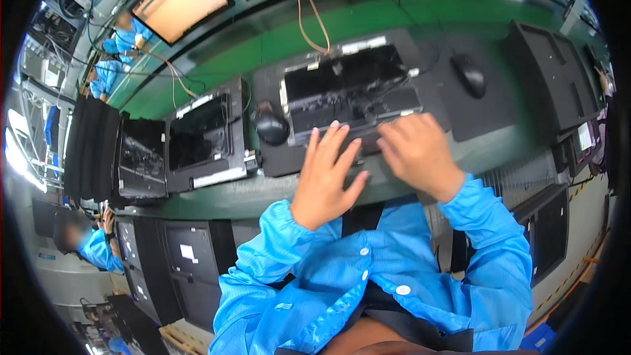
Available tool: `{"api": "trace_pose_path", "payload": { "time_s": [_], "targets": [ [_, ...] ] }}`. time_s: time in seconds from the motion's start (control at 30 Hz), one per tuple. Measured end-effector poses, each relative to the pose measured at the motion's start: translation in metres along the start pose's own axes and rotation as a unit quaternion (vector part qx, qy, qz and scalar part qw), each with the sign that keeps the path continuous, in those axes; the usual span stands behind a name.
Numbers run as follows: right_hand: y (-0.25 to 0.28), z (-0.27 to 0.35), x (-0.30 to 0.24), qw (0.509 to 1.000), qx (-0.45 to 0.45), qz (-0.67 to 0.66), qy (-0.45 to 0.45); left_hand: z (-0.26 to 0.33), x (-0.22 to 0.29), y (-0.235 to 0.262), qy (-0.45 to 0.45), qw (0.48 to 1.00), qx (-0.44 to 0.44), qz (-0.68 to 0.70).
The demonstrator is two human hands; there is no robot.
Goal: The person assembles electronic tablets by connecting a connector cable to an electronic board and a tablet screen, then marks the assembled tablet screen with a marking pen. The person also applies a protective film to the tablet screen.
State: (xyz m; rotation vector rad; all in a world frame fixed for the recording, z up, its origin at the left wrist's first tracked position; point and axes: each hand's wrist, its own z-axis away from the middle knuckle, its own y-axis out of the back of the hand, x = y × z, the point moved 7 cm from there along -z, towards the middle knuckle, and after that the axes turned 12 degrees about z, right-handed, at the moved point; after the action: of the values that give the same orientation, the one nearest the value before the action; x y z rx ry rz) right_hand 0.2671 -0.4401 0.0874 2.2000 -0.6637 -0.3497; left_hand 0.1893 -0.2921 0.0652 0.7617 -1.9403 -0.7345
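Observation:
A dark, glossy display panel (345, 79) lies on a black mat in front of me, with pale strips at its edges and a pinkish cable (314, 13) at its far side. My left hand (327, 177) is at the panel's near edge, its fingers spread and nothing in them. Beside it, my right hand (420, 158) is at the near right corner, fingers bent and drawn together. Whatever those fingertips hold, if anything, is hidden.
Black computer mice lie left (271, 123) and right (468, 75) of the panel. A second dark panel (199, 131) rests farther left, beside stacked black trays (92, 151). Black trays (555, 79) stand at right. Lit screens (183, 1) rise behind; other people in blue work at left.

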Motion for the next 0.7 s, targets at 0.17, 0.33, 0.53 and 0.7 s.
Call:
{"api": "trace_pose_path", "payload": {
  "time_s": [0.17,0.33,0.53,0.7],
  "targets": [
    [0.011,-0.013,0.118,0.995,0.006,0.078,-0.055,-0.055,0.009,-0.025,-0.063,0.997,-0.017,-0.052],
    [-0.013,-0.021,0.159,0.998,0.042,0.002,-0.056,-0.071,-0.011,-0.035,-0.043,0.997,0.000,-0.057],
    [-0.033,-0.021,0.152,0.998,-0.032,-0.046,-0.006,-0.070,-0.018,-0.029,-0.009,0.995,0.066,-0.075],
    [-0.039,-0.033,0.152,0.984,-0.161,-0.070,-0.001,-0.071,-0.024,-0.026,0.055,0.990,0.065,-0.111]
  ]
}}
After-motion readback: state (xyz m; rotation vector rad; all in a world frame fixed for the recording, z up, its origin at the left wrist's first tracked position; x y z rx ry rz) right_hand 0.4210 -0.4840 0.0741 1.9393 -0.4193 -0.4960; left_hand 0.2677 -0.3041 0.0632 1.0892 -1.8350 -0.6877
